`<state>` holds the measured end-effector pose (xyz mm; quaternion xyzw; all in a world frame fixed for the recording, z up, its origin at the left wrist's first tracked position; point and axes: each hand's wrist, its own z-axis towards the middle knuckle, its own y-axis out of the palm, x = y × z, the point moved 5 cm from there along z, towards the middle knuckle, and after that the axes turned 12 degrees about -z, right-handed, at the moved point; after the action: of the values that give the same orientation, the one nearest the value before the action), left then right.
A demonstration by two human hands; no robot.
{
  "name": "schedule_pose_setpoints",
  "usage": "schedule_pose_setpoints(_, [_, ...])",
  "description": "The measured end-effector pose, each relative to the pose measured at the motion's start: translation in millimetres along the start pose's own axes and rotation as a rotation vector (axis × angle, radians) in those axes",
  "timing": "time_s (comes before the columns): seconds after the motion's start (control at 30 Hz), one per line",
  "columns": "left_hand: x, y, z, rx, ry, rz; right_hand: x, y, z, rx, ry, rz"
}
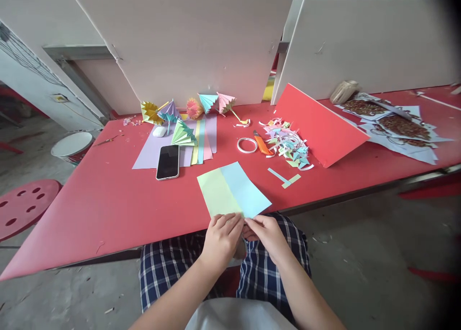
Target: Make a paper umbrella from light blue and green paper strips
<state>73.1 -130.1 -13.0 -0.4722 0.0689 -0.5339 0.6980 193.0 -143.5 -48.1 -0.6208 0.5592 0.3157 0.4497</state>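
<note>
A paper [232, 188], pale green on its left part and light blue on its right, lies at the table's front edge. I cannot tell whether it is one piece or two sheets joined or overlapping. Fingers together, my left hand [224, 234] grips the near edge of the green part. Beside it my right hand [267, 235] pinches the near edge at the blue part. Both thumbs are mostly hidden. Narrow blue and green paper strips [284, 178] lie to the right of the paper.
On the red table [108, 190] are a phone [168, 162], coloured sheets [147, 156], folded paper umbrellas [183, 134], a tape roll [247, 145], an orange utility knife [262, 143] and paper scraps [288, 141]. A red board [320, 123] leans behind the scraps. White panels [187, 42] stand at the back.
</note>
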Motion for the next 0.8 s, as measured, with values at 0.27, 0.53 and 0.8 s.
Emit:
schedule_pose_setpoints(0.27, [-52, -33.9, 20, 0.000, -0.265, -0.114, -19, -54, -2, 0.561, -0.396, -0.860])
schedule_pose_setpoints(0.53, [-152, -45.5, 76, 0.115, -0.699, -0.883, -61, -82, 20, 0.427, -0.432, -0.706])
schedule_pose_setpoints(0.8, [-160, -37.9, 69, 0.296, -0.804, -1.165, -128, -102, 79, 0.504, -0.524, -0.514])
